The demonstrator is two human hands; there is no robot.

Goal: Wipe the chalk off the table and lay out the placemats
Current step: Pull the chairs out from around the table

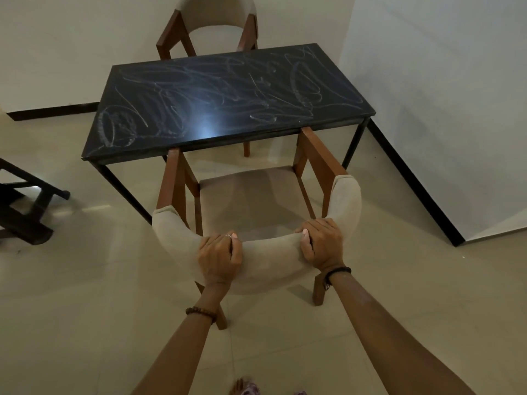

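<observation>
both hands grip near chair (256,252) backrest | arms under table (228,101) edge (chalked)

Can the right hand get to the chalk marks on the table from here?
Probably not yet. The right hand grips the chair backrest, and that chair stands between the person and the table. The chalk marks lie beyond it.

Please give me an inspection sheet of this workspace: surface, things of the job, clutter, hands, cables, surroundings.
Surface: black table covered with chalk scribbles across the whole top.
Job's things: no cloth or placemats seen.
Clutter: nothing seen on the table.
Hands: left hand and right hand each grip the padded backrest of the near chair.
Cables: nothing seen.
Surroundings: far chair behind the table; dark furniture at the left; tiled floor; white walls.
</observation>
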